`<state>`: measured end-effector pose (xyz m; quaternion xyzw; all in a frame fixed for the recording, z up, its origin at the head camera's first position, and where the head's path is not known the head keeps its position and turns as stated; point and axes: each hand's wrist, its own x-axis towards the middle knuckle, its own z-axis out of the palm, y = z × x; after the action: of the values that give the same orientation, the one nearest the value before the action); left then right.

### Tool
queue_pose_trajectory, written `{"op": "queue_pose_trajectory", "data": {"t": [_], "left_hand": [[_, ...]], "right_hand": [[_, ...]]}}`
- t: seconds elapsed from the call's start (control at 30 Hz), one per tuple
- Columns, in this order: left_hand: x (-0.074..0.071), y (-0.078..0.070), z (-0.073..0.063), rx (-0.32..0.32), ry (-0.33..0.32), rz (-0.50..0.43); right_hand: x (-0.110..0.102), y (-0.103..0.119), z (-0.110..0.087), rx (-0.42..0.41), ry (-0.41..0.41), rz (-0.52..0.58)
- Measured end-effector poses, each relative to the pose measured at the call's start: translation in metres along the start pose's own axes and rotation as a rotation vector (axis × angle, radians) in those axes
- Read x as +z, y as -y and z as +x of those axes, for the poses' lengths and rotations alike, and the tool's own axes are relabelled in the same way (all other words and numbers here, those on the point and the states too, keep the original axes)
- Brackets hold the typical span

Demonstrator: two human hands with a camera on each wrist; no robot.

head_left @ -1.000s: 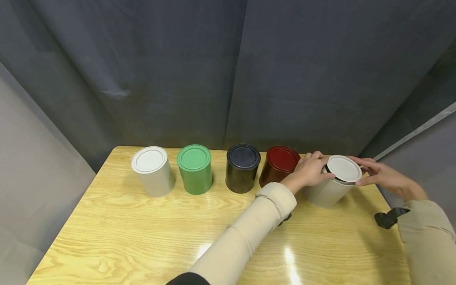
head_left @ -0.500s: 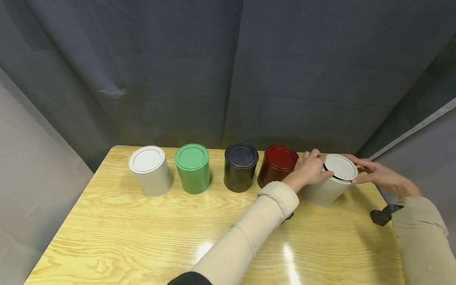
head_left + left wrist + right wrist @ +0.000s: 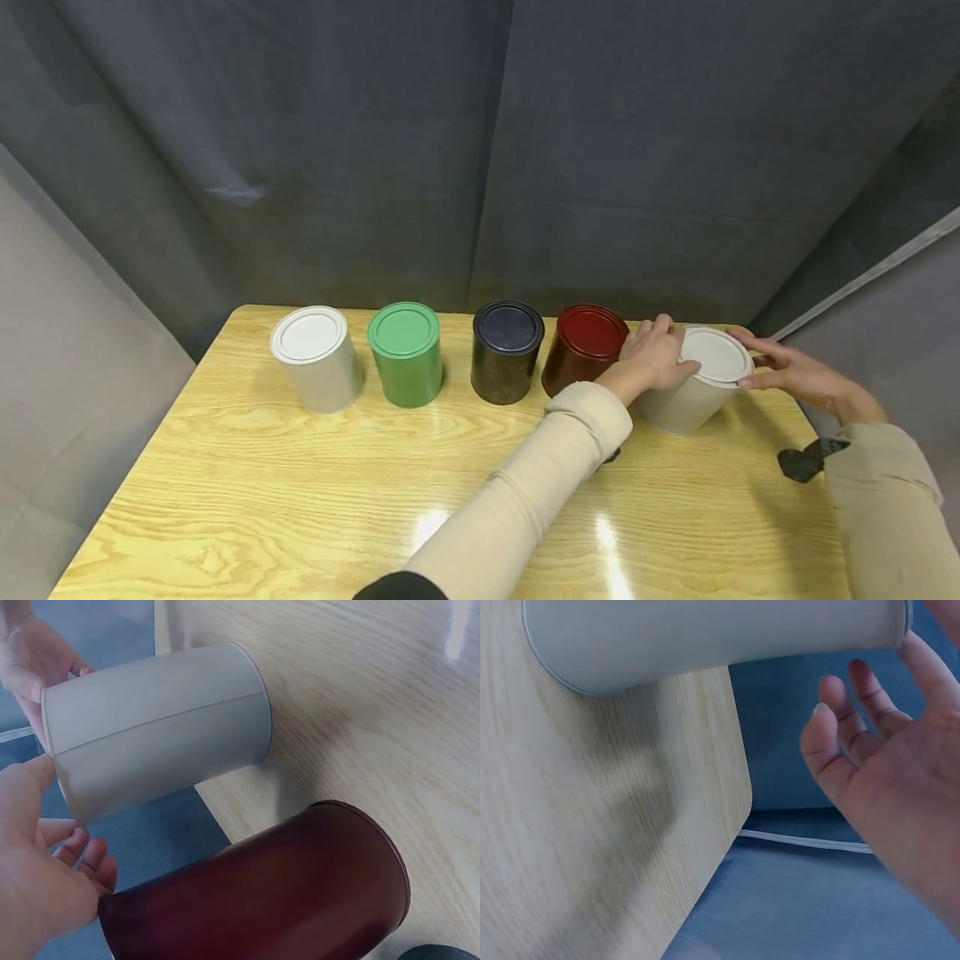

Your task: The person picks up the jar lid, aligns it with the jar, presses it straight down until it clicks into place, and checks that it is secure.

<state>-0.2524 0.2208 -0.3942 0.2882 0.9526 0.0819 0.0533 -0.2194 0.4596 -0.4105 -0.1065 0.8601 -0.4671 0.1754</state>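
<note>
An off-white can point(image 3: 678, 407) stands upright near the table's far right corner, its matching round lid point(image 3: 716, 356) sitting flush on top. My left hand point(image 3: 651, 357) grips the lid's left edge, the thumb at the front of the rim. On the opposite side, my right hand point(image 3: 802, 379) holds the lid's edge between thumb and forefinger. From the left wrist, the can's seamed side point(image 3: 157, 735) shows, with the left hand's other fingers loosely bent beside a dark red can point(image 3: 262, 892). In the right wrist view, the remaining fingers of the right hand point(image 3: 907, 765) curl loosely below the rim.
A white can point(image 3: 318, 367), a green can point(image 3: 408, 367) and a black can point(image 3: 507, 367) stand in a row along the back of the wooden table point(image 3: 337, 500), all lidded. The dark red one is close beside my left hand. Grey curtains point(image 3: 375, 150) hang behind.
The dark gap under the lid's front edge has closed as the lid came down onto the can. Both hands have stayed at the rim. The view has shifted slightly.
</note>
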Motion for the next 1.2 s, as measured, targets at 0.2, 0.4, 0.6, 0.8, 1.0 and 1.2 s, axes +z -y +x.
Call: {"op": "queue_pose_trajectory", "data": {"t": [0.2, 0.4, 0.6, 0.8, 1.0, 1.2], "left_hand": [[0.0, 0.0, -0.001, -0.001, -0.026, -0.001], [0.001, -0.001, -0.001, 0.007, -0.046, -0.004], [0.001, -0.001, 0.0, -0.007, -0.05, -0.014], [0.002, -0.003, 0.001, -0.019, -0.037, -0.006], [0.004, -0.002, 0.002, -0.017, -0.038, -0.005], [0.004, -0.002, 0.001, -0.015, -0.04, -0.005]], "right_hand": [[0.007, -0.001, -0.002, -0.002, -0.109, -0.076], [0.009, 0.0, -0.004, 0.044, -0.145, -0.086], [0.012, -0.001, -0.004, 0.009, -0.154, -0.091], [0.014, 0.007, -0.006, 0.046, -0.176, -0.142], [0.015, 0.008, -0.006, 0.041, -0.171, -0.168], [0.017, 0.007, -0.007, 0.015, -0.174, -0.161]]}}
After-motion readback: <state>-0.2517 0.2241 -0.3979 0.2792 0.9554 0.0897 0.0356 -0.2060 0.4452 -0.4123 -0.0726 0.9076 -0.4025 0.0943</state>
